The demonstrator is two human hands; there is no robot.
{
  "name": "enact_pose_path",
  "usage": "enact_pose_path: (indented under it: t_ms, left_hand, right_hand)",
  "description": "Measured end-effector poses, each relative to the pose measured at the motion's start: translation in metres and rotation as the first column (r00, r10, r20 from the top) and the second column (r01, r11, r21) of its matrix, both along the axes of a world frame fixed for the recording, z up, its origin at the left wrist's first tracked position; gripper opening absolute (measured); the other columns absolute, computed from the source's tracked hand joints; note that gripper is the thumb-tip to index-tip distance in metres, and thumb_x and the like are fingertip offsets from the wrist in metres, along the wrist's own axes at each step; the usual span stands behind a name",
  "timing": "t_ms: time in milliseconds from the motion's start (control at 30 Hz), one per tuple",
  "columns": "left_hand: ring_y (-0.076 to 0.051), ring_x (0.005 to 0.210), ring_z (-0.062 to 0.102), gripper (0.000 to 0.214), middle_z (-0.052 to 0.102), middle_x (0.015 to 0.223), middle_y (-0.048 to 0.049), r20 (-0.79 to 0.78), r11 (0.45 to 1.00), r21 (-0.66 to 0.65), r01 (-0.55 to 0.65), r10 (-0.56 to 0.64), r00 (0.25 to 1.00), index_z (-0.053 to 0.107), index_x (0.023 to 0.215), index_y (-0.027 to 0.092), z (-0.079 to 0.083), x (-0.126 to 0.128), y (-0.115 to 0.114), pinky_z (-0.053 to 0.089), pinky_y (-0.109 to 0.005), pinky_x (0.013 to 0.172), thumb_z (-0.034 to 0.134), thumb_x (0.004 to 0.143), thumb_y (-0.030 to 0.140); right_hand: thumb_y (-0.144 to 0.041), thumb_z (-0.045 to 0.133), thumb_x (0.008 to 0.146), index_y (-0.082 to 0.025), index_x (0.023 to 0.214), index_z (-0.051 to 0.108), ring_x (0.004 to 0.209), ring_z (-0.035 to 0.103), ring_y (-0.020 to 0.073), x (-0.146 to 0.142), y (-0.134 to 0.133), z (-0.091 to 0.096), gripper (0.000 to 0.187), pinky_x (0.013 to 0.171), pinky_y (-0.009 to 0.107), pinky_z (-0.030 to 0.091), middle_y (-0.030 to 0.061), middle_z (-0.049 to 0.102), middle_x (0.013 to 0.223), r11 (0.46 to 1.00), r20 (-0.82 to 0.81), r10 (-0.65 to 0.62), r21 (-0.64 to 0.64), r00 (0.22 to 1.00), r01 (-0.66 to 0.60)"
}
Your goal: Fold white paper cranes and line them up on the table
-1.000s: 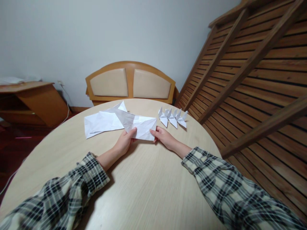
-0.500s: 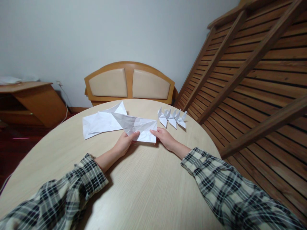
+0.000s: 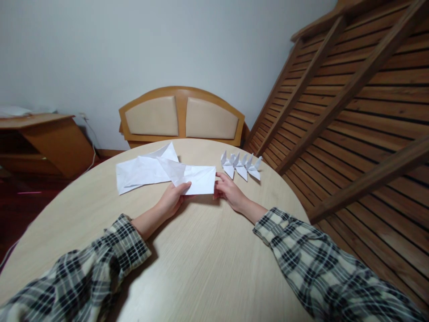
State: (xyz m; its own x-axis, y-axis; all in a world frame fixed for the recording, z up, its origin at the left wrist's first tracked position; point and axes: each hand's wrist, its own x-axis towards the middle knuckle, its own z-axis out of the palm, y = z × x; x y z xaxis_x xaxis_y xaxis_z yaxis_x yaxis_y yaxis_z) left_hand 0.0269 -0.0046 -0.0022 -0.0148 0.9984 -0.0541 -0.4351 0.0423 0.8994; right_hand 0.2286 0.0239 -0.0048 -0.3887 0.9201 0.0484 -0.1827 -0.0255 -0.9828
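A folded sheet of white paper (image 3: 200, 180) is held just above the round table. My left hand (image 3: 173, 197) pinches its lower left part, thumb on top and fingers underneath. At the paper's right edge is my right hand (image 3: 229, 191), its fingers apart and slightly curled; whether a fingertip touches the edge I cannot tell. The paper's upper left corner points toward more creased white sheets (image 3: 142, 172), which lie on the table to the left. Right of my right hand stand several white origami cranes (image 3: 240, 166) in a close row.
The pale round wooden table (image 3: 201, 259) lies under both arms. Behind it stands a headboard (image 3: 181, 116) with beige panels. A slatted wooden frame (image 3: 355, 112) leans along the right side. At the far left is a wooden desk (image 3: 50, 138) with a cable beside it.
My right thumb has come off the paper's face and the right fingers have loosened at its edge. The paper has shifted slightly left and its right part lies flatter. My left hand keeps its pinch.
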Motion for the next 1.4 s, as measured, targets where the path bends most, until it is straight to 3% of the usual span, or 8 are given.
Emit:
enact_pose_path:
  t_ms: [167, 267, 367, 500, 933, 1167, 1267, 1400]
  left_hand:
    - [-0.021, 0.079, 0.068, 0.033, 0.072, 0.107, -0.0129, -0.011, 0.999, -0.026, 0.021, -0.022, 1.000, 0.065, 0.105, 0.011, 0.003, 0.000, -0.002, 0.061, -0.028, 0.060, 0.071, 0.073, 0.013]
    - [-0.021, 0.078, 0.068, 0.033, 0.072, 0.106, -0.0136, -0.016, 0.997, -0.053, 0.062, -0.063, 0.998, 0.065, 0.105, 0.010, 0.002, -0.002, -0.001, 0.061, -0.027, 0.059, 0.071, 0.072, 0.012]
    - [-0.021, 0.077, 0.069, 0.034, 0.072, 0.105, -0.0142, -0.016, 0.993, -0.074, 0.091, -0.092, 0.996, 0.066, 0.105, 0.010, 0.001, -0.004, 0.001, 0.060, -0.028, 0.059, 0.071, 0.072, 0.013]
    - [-0.017, 0.063, 0.067, 0.029, 0.073, 0.087, -0.0120, -0.025, 0.984, -0.085, 0.155, -0.157, 0.987, 0.066, 0.100, 0.008, -0.001, -0.007, 0.003, 0.060, -0.030, 0.061, 0.072, 0.073, 0.016]
    - [-0.017, 0.064, 0.071, 0.020, 0.076, 0.095, -0.0175, -0.073, 0.957, -0.064, 0.283, -0.288, 0.955, 0.072, 0.099, 0.006, 0.001, -0.003, -0.002, 0.060, -0.026, 0.063, 0.066, 0.084, 0.017]
    - [-0.018, 0.065, 0.071, 0.039, 0.077, 0.095, -0.0161, -0.069, 0.944, -0.047, 0.326, -0.329, 0.942, 0.072, 0.103, 0.010, 0.005, 0.000, -0.005, 0.059, -0.029, 0.063, 0.054, 0.097, 0.044]
    - [-0.021, 0.065, 0.072, 0.048, 0.077, 0.092, -0.0155, -0.054, 0.940, -0.051, 0.336, -0.339, 0.939, 0.071, 0.107, 0.010, 0.004, -0.001, -0.004, 0.059, -0.032, 0.064, 0.051, 0.096, 0.053]
    - [-0.023, 0.067, 0.072, 0.052, 0.077, 0.095, -0.0158, -0.079, 0.936, 0.002, 0.353, -0.351, 0.933, 0.070, 0.110, 0.011, 0.001, -0.002, -0.004, 0.059, -0.034, 0.065, 0.067, 0.084, 0.056]
  right_hand:
    - [-0.015, 0.065, 0.070, -0.035, 0.141, 0.035, 0.065, 0.058, 0.0094, -0.002, 0.001, -0.004, 0.079, 0.059, 0.025, 0.049, -0.0002, 0.061, 0.105, 0.991, -0.045, -0.069, 0.108, 0.997, 0.073]
    - [-0.017, 0.068, 0.070, -0.036, 0.136, 0.044, 0.071, 0.059, 0.0100, -0.001, 0.001, -0.002, 0.073, 0.062, 0.026, 0.050, 0.0013, 0.057, 0.115, 0.978, -0.040, -0.102, 0.179, 0.994, 0.108]
    - [-0.020, 0.065, 0.072, -0.029, 0.115, 0.060, 0.075, 0.058, 0.0113, -0.001, -0.001, 0.000, 0.045, 0.066, 0.026, 0.050, 0.0015, 0.059, 0.108, 0.966, 0.019, -0.104, 0.240, 0.994, 0.096]
    - [-0.025, 0.062, 0.073, -0.025, 0.096, 0.062, 0.078, 0.057, 0.0125, -0.002, -0.003, 0.002, 0.023, 0.067, 0.026, 0.050, 0.0020, 0.058, 0.104, 0.948, 0.061, -0.158, 0.290, 0.986, 0.134]
    - [-0.049, 0.073, 0.074, -0.021, 0.087, 0.058, 0.065, 0.058, 0.0116, -0.002, 0.001, 0.001, 0.034, 0.061, 0.025, 0.046, -0.0031, 0.059, 0.076, 0.972, 0.043, -0.169, 0.173, 0.985, 0.159]
    - [-0.052, 0.074, 0.072, -0.021, 0.077, 0.058, 0.057, 0.054, 0.0110, -0.001, 0.006, -0.001, 0.036, 0.053, 0.024, 0.041, -0.0036, 0.056, 0.064, 0.952, 0.088, -0.250, 0.204, 0.964, 0.228]
    - [-0.052, 0.074, 0.072, -0.021, 0.075, 0.058, 0.056, 0.054, 0.0113, -0.001, 0.007, -0.002, 0.035, 0.052, 0.024, 0.040, -0.0035, 0.056, 0.063, 0.945, 0.102, -0.268, 0.221, 0.958, 0.241]
    - [-0.052, 0.073, 0.072, -0.021, 0.073, 0.056, 0.053, 0.052, 0.0115, -0.001, 0.008, -0.004, 0.035, 0.049, 0.024, 0.037, -0.0040, 0.054, 0.060, 0.938, 0.120, -0.283, 0.239, 0.952, 0.249]
